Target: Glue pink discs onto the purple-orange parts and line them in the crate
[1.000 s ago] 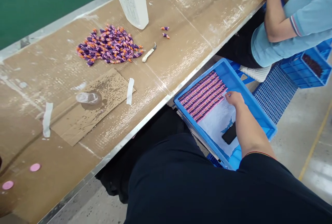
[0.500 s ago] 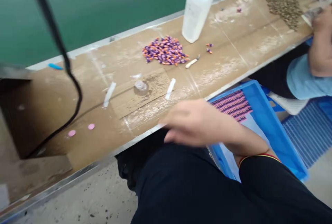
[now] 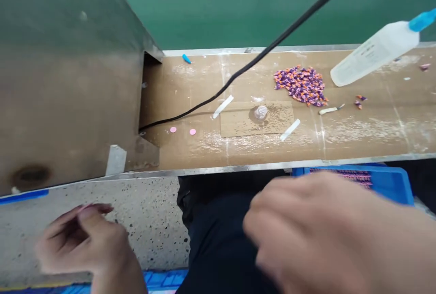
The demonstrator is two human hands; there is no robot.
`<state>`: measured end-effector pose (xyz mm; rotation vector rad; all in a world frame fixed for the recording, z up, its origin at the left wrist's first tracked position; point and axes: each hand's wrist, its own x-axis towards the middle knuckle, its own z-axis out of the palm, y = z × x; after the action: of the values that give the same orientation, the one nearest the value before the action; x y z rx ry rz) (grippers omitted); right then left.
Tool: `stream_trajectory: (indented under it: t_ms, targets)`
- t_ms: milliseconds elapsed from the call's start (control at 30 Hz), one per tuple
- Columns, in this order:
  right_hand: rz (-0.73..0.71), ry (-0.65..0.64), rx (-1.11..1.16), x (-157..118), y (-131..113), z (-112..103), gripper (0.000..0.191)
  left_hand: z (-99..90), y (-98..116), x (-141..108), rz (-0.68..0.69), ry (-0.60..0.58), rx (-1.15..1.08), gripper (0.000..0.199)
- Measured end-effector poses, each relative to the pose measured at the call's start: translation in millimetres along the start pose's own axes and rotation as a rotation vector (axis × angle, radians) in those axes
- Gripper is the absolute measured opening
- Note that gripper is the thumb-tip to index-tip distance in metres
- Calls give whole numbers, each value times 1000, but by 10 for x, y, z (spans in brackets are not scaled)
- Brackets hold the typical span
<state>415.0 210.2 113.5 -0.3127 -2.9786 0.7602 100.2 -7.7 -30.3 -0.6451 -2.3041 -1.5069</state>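
Observation:
My left hand point(image 3: 80, 239) is off the bench at lower left, thumb and fingertips pinched on a small pink piece point(image 3: 85, 207), mostly hidden by the fingers. My right hand point(image 3: 306, 230) is in front of the bench edge at lower right, fingers curled inward but smeared by motion; whether it holds anything is hidden. On the bench lie two pink discs point(image 3: 192, 132). To their right, a flat cardboard piece point(image 3: 235, 126) bears a whitish lump of paste point(image 3: 261, 112), with white strips point(image 3: 290, 129) beside it. Farther right is a pile of small purple and orange pieces point(image 3: 301, 86).
A white bottle with blue cap point(image 3: 374, 53) stands behind a small white-handled tool point(image 3: 329, 110). A black cable point(image 3: 235, 76) crosses the view. The metal housing point(image 3: 75, 80) fills the left. A blue tray point(image 3: 393, 180), holding rows of small pieces, sits below the bench edge.
The view has swung left and levelled with the bench. My left hand has come into view with the pink piece. The co-worker's arm at the right is out of view now.

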Motion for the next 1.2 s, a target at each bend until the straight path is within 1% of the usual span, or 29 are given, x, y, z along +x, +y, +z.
stream_trajectory:
  t_ms: [33,67,100,167,200,233,267,300,367,433,500,533,600,733,767,833,900,1000,1067,1133,1200]
  targets:
    - [63,24,-10,37,219,-65,23,71,-132,-65,37,26,33,17]
    - [141,65,-39,87,489,-108,27,127,-245,-128,59,34,34,15]
    - [248,146,-89,145,800,-127,28,169,-335,-188,86,17,28,14]
    - [511,368,-227,273,1473,-88,22,217,-441,-305,137,-80,-28,14]
    - [652,445,-287,333,1799,-38,19,233,-459,-362,182,-113,-63,13]
    - [766,480,-336,386,2093,24,21,249,-458,-418,231,-142,-97,12]
    - [800,482,-369,429,2344,91,24,269,-440,-473,273,-175,-126,9]
    - [786,485,-392,465,2545,159,27,295,-406,-527,304,-208,-152,7]
    - [745,452,-428,520,2794,275,32,372,-302,-627,325,-257,-198,3]
    - [732,391,-457,564,2885,345,32,480,-156,-716,293,-290,-259,3]
    - [751,339,-476,595,2895,367,29,615,13,-790,241,-308,-351,4]
    - [756,334,-476,600,2891,366,27,690,100,-822,206,-326,-404,6]
    - [745,384,-453,578,2886,355,25,848,267,-874,98,-377,-516,11]
    - [716,577,-355,439,2896,384,30,1175,519,-919,-243,-512,-720,26]
    - [712,599,-335,406,2896,404,32,1251,562,-919,-311,-550,-758,30]
    - [701,597,-318,366,2887,448,36,1392,633,-916,-402,-633,-825,35]
    - [686,565,-323,361,2864,477,40,1514,694,-919,-455,-703,-880,36]
    - [633,520,-337,380,2809,479,38,1662,770,-946,-518,-775,-924,38]
    - [611,484,-336,383,2775,479,30,1732,802,-970,-555,-788,-922,40]
    - [631,445,-342,378,2754,504,21,1773,813,-989,-572,-772,-913,41]
    - [676,430,-350,371,2750,560,20,1788,807,-1000,-565,-757,-906,41]
